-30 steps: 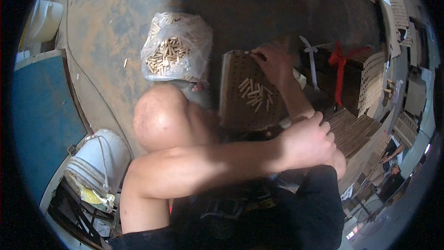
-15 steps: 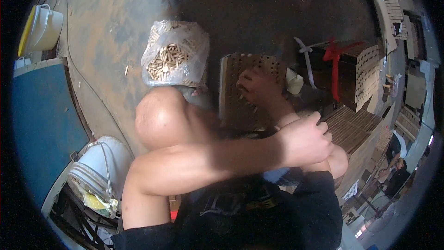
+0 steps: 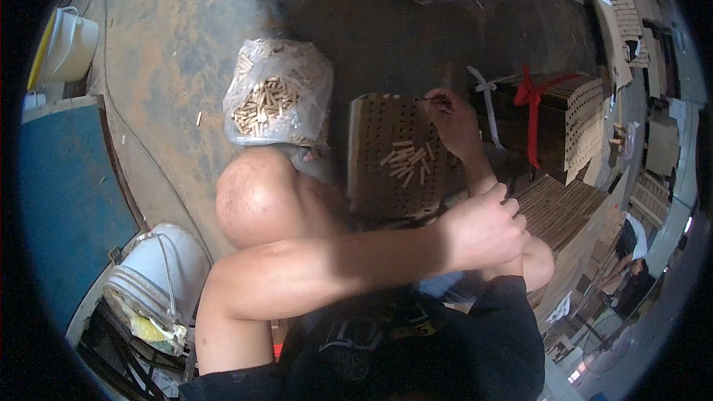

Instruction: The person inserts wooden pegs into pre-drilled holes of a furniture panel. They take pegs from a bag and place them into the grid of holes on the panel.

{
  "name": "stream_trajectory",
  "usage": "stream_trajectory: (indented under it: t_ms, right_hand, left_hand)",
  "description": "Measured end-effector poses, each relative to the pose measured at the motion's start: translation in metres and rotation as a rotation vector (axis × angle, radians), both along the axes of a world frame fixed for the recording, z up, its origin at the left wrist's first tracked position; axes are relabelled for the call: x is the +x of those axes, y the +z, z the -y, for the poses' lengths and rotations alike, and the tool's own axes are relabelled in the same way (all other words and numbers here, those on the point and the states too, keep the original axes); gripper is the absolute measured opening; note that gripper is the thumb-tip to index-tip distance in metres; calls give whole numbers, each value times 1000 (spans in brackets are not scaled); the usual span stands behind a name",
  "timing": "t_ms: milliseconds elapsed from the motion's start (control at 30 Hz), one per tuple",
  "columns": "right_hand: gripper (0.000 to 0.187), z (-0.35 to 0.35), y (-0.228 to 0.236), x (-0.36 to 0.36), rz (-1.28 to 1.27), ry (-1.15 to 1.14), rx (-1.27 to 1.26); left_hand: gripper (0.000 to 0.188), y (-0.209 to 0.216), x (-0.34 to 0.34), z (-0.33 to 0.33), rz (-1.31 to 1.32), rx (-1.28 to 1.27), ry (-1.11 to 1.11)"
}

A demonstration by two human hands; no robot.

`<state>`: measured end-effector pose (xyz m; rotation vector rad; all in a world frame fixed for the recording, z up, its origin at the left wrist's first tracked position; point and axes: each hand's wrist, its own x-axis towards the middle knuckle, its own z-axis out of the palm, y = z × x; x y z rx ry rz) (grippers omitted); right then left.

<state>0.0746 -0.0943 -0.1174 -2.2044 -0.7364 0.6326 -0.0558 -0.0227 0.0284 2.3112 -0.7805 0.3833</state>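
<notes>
A brown board [image 3: 362, 171] with rows of round holes lies in front of me. Short wooden dowels [image 3: 408, 162] are heaped loose on its right half, and a few small pale ends show at its far edge. My right hand [image 3: 453, 120] is over the board's far right corner, fingers curled in; shadow hides what they hold, if anything. My left forearm crosses my lap, and my left hand [image 3: 486, 229] is wrapped round my right arm near the elbow. Beyond my left knee, a clear plastic bag [image 3: 312, 78] stands open, full of similar dowels.
Right of the board stands a stack of perforated boards [image 3: 583, 122] tied with red ribbon [image 3: 532, 122] and white ribbon. Slatted wood [image 3: 561, 212] lies nearer. A white bucket [image 3: 171, 260] and a blue panel [image 3: 70, 178] are at left. Another person [image 3: 631, 271] is far right.
My right hand has moved from the middle of the board to its far right corner, uncovering the loose dowels. My left hand stays on my right arm.
</notes>
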Motion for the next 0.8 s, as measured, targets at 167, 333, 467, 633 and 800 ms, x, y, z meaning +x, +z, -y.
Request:
stream_trajectory:
  t_ms: [167, 333, 467, 633, 800]
  right_hand:
    - [16, -10, 2, 11, -22, -163, -175]
    - [15, -8, -12, 8, 240, -77, 57]
    - [14, -7, -6, 13, 485, 175, 153]
    - [14, -9, -1, 21, 394, 245, 83]
    - [15, -8, -28, 18, 333, 91, 130]
  left_hand:
    - [16, -2, 0, 4, -17, 8, 6]
    - [19, -4, 1, 3, -53, 3, -8]
    - [14, -3, 0, -2, -2, 28, -9]
    - [18, 1, -6, -1, -14, 70, -46]
    - [18, -20, -6, 11, -10, -79, -47]
